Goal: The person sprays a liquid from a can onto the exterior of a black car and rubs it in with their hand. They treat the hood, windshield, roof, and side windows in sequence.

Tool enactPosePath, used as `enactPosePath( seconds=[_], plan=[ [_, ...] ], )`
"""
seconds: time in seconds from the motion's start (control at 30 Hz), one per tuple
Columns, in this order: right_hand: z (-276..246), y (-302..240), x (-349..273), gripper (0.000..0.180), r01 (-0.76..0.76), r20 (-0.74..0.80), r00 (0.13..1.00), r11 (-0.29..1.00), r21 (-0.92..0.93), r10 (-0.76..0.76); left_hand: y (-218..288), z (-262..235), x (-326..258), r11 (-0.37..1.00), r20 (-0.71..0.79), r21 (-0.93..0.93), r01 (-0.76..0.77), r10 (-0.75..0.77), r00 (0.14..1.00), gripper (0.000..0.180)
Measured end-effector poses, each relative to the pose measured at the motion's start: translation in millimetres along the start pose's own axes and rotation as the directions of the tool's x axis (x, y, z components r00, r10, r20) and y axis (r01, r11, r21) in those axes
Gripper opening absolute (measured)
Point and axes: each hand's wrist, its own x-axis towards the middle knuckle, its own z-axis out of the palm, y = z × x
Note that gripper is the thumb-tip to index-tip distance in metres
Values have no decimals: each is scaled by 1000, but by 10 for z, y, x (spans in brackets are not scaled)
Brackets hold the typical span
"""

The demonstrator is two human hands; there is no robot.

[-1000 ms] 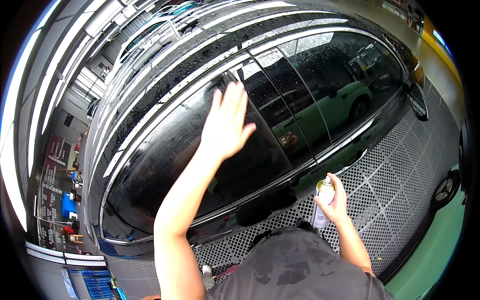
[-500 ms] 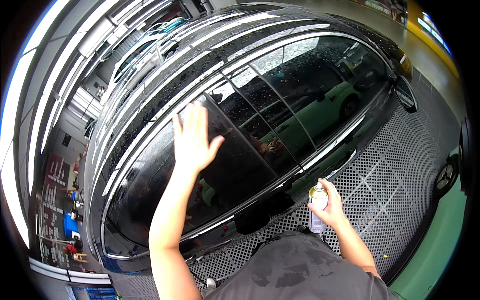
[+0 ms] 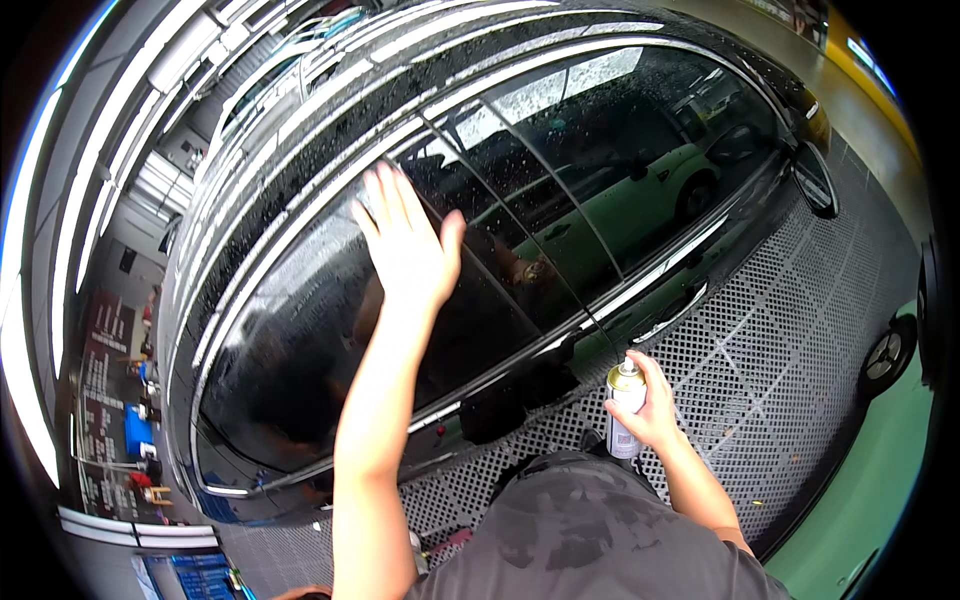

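Note:
My left hand [image 3: 408, 240] is spread flat against the wet rear side window [image 3: 320, 340] of a black car, its fingertips close to the upper window frame. The glass around it has a hazy, streaked film. My right hand [image 3: 650, 405] is wrapped round an upright aerosol can [image 3: 621, 440] with a pale body and a gold-coloured top, the index finger resting on the nozzle. Apart from the car's side, the can is held over the floor beside the sill. Water drops cover the front side window [image 3: 590, 130] and the roof.
The wing mirror [image 3: 813, 180] sticks out at the far right. A green car [image 3: 850, 480] stands close on my right. Underfoot is a perforated grey floor grating [image 3: 770, 350]. Blue items [image 3: 205, 575] lie at the lower left, and strip lights run overhead.
My left hand has slid right across the glass, toward the dark window divider. My right hand still grips the can in much the same place. The view has shifted slightly.

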Motion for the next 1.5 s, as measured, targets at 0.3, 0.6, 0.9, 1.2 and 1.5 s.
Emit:
enactPosePath(
  seconds=[0.3, 0.6, 0.9, 1.2, 1.5],
  plan=[
    [-103, 154, -45, 79, -28, -17, 999, 999, 17, 29, 513, 358, -1617, 980, 399, -161, -117, 173, 900, 97],
    [-37, 197, -145, 78, 18, -20, 1000, 999, 35, -17, -543, -179, 32, 973, 14, 183, -140, 139, 990, 81],
    [296, -91, 106, 79, 199, 55, 977, 973, 117, -207, 171, 429, -1731, 843, 389, -209, -495, 537, 749, 76],
    [569, -251, -185, 83, 33, 127, 991, 990, 140, -51, -629, 100, -2414, 688, 411, -611, -392, 699, 586, 84],
    [648, -336, -716, 88, -114, 74, 991, 992, 51, 110, -3162, -1671, -4168, 837, 810, -159, -524, 414, 415, 79]
  ],
)
